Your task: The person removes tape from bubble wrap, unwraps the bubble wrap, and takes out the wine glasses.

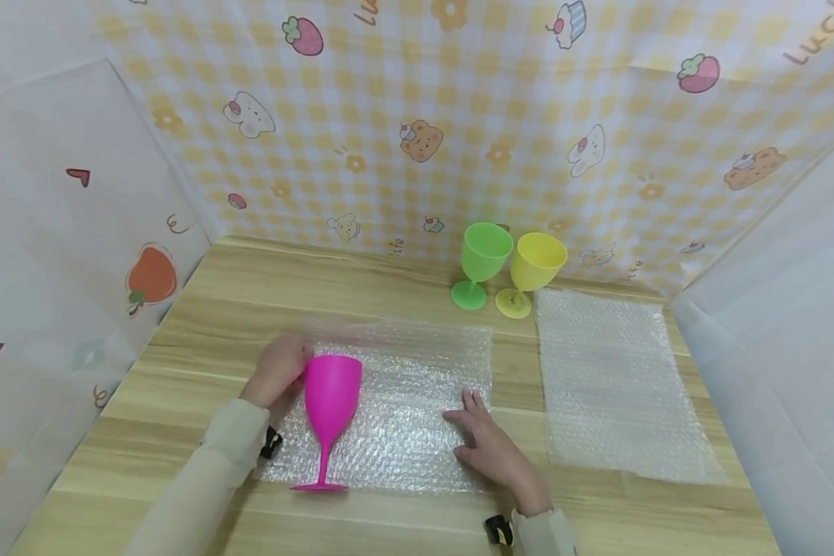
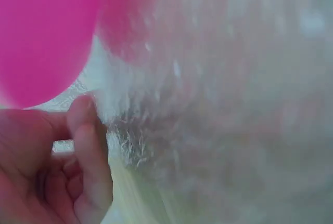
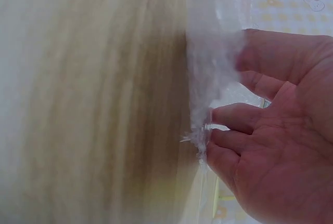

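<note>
A pink plastic goblet (image 1: 333,390) lies on the left part of a bubble wrap sheet (image 1: 417,432), its rim toward the back and its foot at the sheet's front edge. Beside the goblet's cup, my left hand (image 1: 282,369) pinches the sheet's left edge; in the left wrist view the lifted bubble wrap (image 2: 208,109) runs from the fingertips. My right hand (image 1: 492,448) rests on the sheet's right side with fingers spread. In the right wrist view its fingertips touch the bubble wrap's edge (image 3: 200,94).
A green goblet (image 1: 486,255) and a yellow goblet (image 1: 538,264) stand upright at the back of the wooden table (image 1: 389,525). A second bubble wrap sheet (image 1: 615,386) lies flat on the right. A checked cloth (image 1: 361,93) hangs behind the table.
</note>
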`<state>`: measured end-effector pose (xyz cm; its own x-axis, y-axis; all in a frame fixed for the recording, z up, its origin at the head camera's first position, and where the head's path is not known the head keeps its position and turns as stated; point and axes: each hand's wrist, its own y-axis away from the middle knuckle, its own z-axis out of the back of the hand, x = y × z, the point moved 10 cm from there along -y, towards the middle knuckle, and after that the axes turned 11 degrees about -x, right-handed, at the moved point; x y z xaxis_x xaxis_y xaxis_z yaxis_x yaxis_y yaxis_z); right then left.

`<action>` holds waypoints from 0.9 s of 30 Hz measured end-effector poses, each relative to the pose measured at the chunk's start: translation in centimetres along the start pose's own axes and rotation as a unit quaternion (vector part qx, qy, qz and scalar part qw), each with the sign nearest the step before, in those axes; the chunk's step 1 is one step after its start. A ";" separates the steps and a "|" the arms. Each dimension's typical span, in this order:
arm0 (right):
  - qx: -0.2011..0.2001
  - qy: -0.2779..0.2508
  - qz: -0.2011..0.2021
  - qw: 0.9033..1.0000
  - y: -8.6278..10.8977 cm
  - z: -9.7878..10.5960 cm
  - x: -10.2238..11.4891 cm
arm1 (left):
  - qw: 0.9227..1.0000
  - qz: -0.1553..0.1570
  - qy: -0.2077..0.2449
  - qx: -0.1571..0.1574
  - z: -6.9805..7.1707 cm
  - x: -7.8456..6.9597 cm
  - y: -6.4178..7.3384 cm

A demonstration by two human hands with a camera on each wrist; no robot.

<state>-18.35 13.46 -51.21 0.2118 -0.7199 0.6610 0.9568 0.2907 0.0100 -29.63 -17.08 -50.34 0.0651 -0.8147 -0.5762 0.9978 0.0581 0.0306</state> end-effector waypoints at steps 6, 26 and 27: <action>0.002 -0.001 0.001 1.000 -0.1 -0.2 -0.2 | 0.994 -0.106 0.009 0.007 -0.6 -2.7 0.0; -0.004 -0.002 0.001 1.000 -0.3 -0.1 -0.1 | 0.972 -0.205 -0.112 0.038 -2.7 -5.0 -1.2; -0.003 -0.002 0.001 1.000 -0.3 -0.1 -0.1 | 0.973 -0.206 -0.092 0.044 -2.6 -5.0 -1.1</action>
<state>-18.67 13.40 -51.37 0.2122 -0.7175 0.6634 0.9578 0.2875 0.0046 -31.08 -11.61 -49.60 -0.3479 -0.8489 -0.3979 0.9361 -0.3381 -0.0972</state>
